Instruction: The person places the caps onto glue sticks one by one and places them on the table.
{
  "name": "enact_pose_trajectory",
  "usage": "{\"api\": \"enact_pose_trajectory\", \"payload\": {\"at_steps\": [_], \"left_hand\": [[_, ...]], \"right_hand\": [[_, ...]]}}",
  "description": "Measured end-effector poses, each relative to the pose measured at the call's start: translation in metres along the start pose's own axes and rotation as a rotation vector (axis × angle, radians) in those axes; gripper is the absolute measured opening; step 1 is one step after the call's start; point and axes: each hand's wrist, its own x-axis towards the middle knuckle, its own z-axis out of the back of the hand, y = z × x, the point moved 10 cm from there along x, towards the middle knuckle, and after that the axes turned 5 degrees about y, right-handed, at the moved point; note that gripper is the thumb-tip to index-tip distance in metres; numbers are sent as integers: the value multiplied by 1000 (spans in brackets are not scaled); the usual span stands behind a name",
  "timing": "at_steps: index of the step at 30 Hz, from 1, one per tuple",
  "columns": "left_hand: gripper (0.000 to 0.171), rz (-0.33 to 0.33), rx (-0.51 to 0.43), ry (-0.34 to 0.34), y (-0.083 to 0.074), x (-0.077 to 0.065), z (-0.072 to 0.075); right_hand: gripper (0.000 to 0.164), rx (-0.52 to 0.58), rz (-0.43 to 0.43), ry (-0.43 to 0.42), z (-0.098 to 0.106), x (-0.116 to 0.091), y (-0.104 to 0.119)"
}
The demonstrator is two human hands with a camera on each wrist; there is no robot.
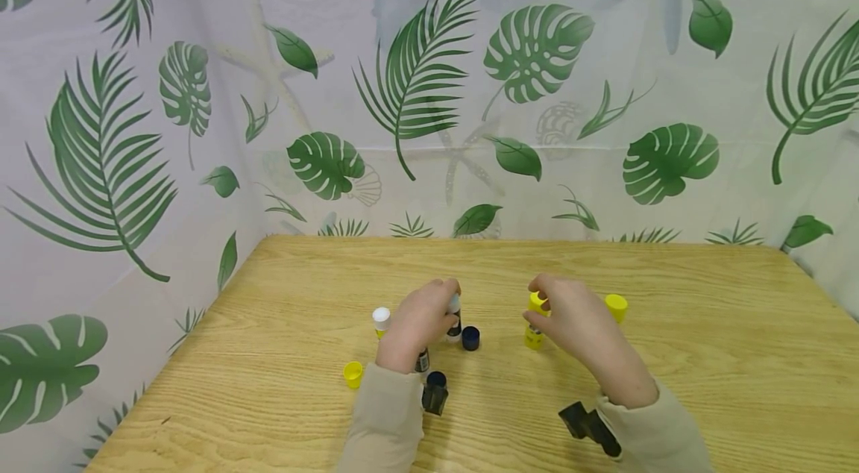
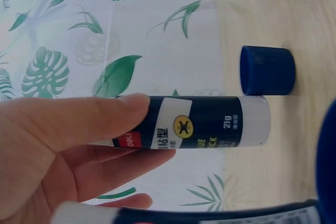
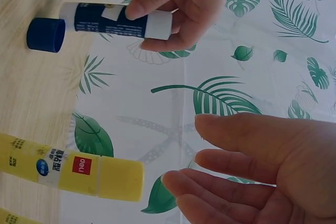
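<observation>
My left hand (image 1: 419,320) pinches a navy glue stick (image 2: 202,121) between thumb and fingers. Its uncapped white end shows in the right wrist view, and it stands on the table beside a navy cap (image 1: 470,339). My right hand (image 1: 573,312) hovers by the top of a capped yellow glue stick (image 3: 79,171); in the right wrist view the fingers are spread and apart from it. Another navy glue stick (image 1: 422,362), partly hidden by the left hand, stands near a second navy cap (image 1: 436,381).
A white-topped yellow glue stick (image 1: 381,319) stands left of the left hand, with a loose yellow cap (image 1: 353,374) nearer. Beyond the right wrist, a yellow top (image 1: 616,307) shows. Leaf-printed cloth (image 1: 429,182) hangs behind the wooden table (image 1: 738,354).
</observation>
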Motion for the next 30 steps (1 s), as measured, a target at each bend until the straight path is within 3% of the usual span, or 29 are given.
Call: {"api": "enact_pose_trajectory", "payload": {"at_steps": [7,13,19,23,30], "left_hand": [[29,-30,-40,-60,-7,-6,14],[32,-96,-67,-129,-15,-10,25],[40,-116,-249,-167,-14,-7,31],[31,-132,-340,-219,-14,-9,37],[20,-188,-355,-276,-17,-11,45]], "right_hand": [[29,2,-5,5,0,-1,0],[30,1,-10,8,0,-1,0],[30,3,-11,14,-2,0,0],[30,-1,0,8,-1,0,0],[30,8,5,9,-1,0,1]]}}
